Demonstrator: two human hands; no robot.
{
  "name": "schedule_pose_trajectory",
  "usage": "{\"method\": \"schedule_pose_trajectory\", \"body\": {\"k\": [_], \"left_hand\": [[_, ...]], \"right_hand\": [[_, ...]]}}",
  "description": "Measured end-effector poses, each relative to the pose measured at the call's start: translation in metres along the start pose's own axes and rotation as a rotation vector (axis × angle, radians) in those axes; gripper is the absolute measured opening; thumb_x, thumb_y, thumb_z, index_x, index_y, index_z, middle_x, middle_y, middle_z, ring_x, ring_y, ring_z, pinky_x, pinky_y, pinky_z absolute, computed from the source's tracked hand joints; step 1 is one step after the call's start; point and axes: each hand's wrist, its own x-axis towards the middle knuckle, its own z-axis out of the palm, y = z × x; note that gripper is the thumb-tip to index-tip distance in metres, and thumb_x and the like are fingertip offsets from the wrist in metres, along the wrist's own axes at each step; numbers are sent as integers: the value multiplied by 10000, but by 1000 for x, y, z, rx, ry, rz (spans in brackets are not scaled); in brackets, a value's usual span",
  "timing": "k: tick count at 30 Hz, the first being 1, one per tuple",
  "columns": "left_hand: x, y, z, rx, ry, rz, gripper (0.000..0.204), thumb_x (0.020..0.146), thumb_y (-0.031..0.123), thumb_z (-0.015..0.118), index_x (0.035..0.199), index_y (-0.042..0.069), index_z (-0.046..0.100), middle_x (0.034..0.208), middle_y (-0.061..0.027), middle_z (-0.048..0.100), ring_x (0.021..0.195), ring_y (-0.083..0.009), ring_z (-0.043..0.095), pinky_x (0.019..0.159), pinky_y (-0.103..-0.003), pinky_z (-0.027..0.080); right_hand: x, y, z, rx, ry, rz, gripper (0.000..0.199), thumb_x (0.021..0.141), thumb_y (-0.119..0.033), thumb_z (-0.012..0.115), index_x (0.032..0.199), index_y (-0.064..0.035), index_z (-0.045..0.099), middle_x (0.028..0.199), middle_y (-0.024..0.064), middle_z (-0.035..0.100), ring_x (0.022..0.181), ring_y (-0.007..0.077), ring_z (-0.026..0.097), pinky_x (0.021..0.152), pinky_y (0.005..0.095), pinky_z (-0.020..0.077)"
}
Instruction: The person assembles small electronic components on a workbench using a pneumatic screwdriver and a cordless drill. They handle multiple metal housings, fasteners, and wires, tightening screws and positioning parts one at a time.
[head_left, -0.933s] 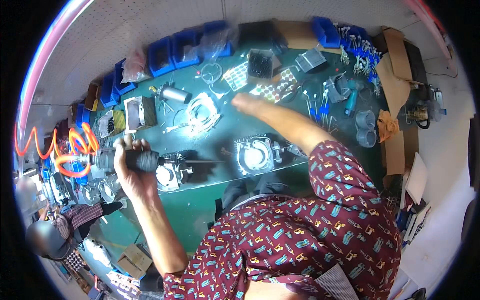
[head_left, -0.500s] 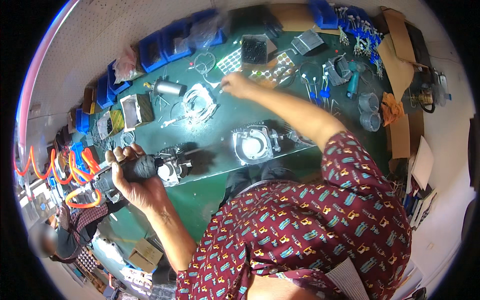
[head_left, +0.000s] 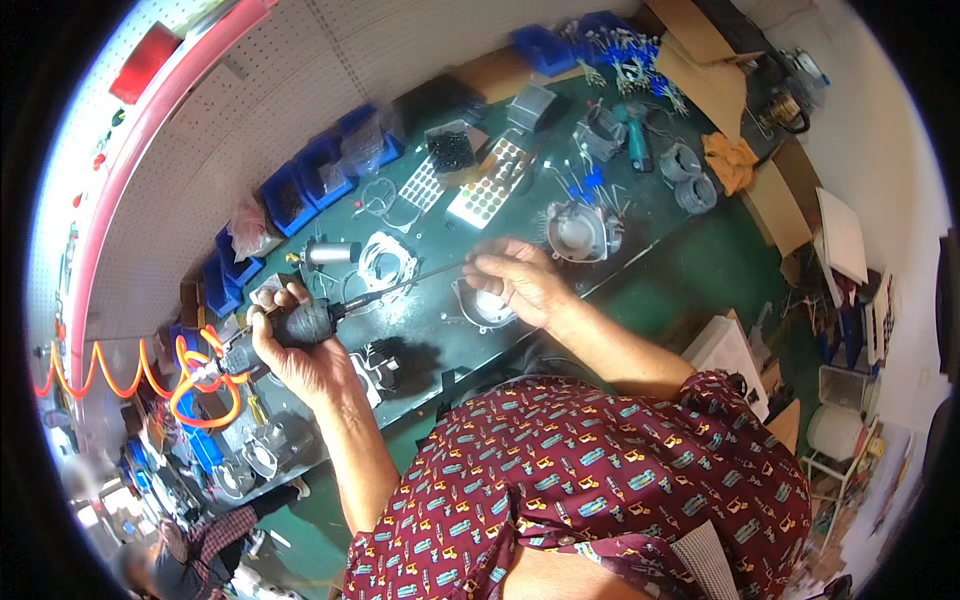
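Observation:
My left hand is wrapped round a black pneumatic screwdriver. An orange coiled air hose runs from its rear end, and its long thin bit points right. At the tip of the bit is my right hand, its thumb and fingers pinched together; whatever they hold is too small to make out. Below the right hand lies a round metal housing, partly covered by it. Another metal housing sits to the right, and a third, finned housing is below the screwdriver.
White coiled cable and a metal cylinder lie beyond the screwdriver. Sheets of round stickers, a box of black small parts and blue bins line the back. A teal power drill lies far right. Another person is at lower left.
My right hand has come back from the small parts on the bench to the tip of the bit. The screwdriver's long bit now shows, and the view has turned.

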Motion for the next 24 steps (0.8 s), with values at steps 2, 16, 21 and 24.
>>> {"method": "schedule_pose_trajectory", "body": {"k": [2, 16, 21, 24], "left_hand": [[0, -8, 4, 17, 28, -39, 150, 917, 100, 680, 969, 46, 550, 973, -55, 554, 897, -173, 568, 998, -383, 525], [-14, -41, 14, 91, -59, -272, 265, 898, 172, 704, 1109, 81, 571, 1075, -61, 607, 1028, -190, 597, 1128, -472, 412], [-24, -36, 3, 184, -89, -377, 308, 876, 169, 711, 1146, 93, 583, 1166, -65, 624, 1135, -224, 603, 1176, -552, 346], [-34, -46, 6, 289, -146, -287, 280, 870, 121, 704, 1125, 89, 592, 1110, -91, 645, 1128, -253, 614, 1148, -557, 390]], "right_hand": [[-5, 0, -1, 30, 2, -25, 119, 970, -4, 625, 1083, 20, 652, 1054, 131, 694, 966, 230, 716, 879, 340, 623], [-40, -33, -17, -54, 167, 29, 132, 959, -20, 651, 1081, 32, 650, 1027, 131, 706, 936, 225, 731, 838, 320, 635], [-40, -13, -36, -547, 196, -15, 184, 935, 4, 677, 1114, 47, 665, 1015, 117, 708, 913, 190, 720, 764, 292, 625], [-27, 4, -43, -1100, 283, -319, 185, 861, 4, 728, 1042, 42, 714, 952, 101, 721, 835, 200, 701, 759, 320, 584]]}}
